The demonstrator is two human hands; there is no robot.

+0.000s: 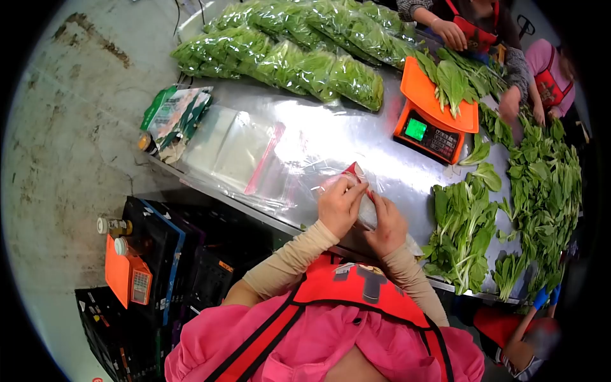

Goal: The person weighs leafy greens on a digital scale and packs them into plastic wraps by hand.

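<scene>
Just right of centre, the left hand [339,205] and right hand [387,229] grip a clear bag [366,213], probably light, limp and slippery, best held by its red edge [352,168].

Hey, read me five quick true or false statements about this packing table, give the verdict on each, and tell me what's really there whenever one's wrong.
1. The left hand and right hand both touch a plastic bag. True.
2. A scale with a lit green display stands on the table. True.
3. Nothing lies on the scale's tray. False: leaves lie on the tray.
4. Bagged greens lie along the table's far side. True.
5. The wearer's bib is blue. False: the bib is mainly red.
</scene>
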